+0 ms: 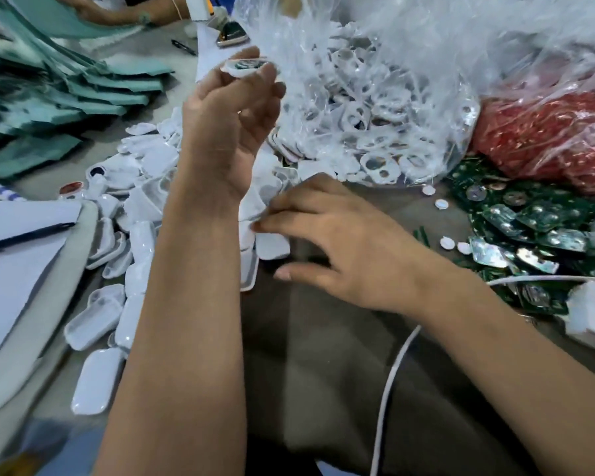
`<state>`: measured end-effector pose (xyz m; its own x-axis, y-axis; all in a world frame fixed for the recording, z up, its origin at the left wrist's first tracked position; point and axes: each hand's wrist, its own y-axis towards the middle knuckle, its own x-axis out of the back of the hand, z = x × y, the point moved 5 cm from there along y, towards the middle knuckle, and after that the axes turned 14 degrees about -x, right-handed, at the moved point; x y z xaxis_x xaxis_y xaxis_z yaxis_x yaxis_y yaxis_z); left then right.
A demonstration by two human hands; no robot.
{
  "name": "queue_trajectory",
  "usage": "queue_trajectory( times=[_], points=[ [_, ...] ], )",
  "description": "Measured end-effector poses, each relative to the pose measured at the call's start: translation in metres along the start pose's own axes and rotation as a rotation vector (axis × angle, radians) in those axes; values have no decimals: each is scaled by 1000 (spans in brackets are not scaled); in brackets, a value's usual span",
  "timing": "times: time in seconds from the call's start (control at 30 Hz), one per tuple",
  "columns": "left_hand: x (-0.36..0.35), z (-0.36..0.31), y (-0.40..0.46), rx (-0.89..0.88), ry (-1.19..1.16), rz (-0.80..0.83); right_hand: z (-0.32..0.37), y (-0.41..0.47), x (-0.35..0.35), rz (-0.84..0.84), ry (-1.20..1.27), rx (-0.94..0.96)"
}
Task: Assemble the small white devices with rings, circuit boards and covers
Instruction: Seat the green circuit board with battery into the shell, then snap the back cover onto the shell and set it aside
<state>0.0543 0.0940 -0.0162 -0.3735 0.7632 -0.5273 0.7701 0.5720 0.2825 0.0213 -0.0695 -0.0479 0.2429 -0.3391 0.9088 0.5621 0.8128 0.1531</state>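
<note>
Shiny smooth white plastic covers (97, 386), crinkly clear plastic bag (392, 63), shiny green circuit boards (529, 221), matt white paper (11, 262)

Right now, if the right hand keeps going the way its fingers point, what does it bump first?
Probably a white cover. The right hand points left toward the pile of white covers, and its fingertips already seem to reach the nearest one, though motion blur makes contact unclear.

Covers (117, 255) heaped left of centre on the table (323, 355); bag of ring housings (375, 108) behind; circuit boards (529, 228) right; folded sheets (66, 97) far left; cable (392, 372) in front.
</note>
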Motion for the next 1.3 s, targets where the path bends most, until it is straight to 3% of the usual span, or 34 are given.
queue_trajectory(
  times=[0.23,0.33,0.4,0.5,0.6,0.9,1.3],
  points=[
    [-14,13,-5,46,-19,53,-2,1,3,-83,56,-39],
    [-24,22,-8,66,-32,85,-28,-9,23,-265,226,-177],
    [-32,27,-10,67,-51,118,-55,-17,41,-373,485,-305],
    [-45,35,-17,89,-124,157,-86,-30,57,-333,1161,-367],
    [-62,50,-29,132,-151,214,-94,-42,57,-301,1525,-350],
    [-81,70,-46,160,-104,365,-104,-46,60,-489,1678,-413],
    [-85,73,-55,166,-102,453,-114,-48,64,-556,1745,-429]
  ],
)
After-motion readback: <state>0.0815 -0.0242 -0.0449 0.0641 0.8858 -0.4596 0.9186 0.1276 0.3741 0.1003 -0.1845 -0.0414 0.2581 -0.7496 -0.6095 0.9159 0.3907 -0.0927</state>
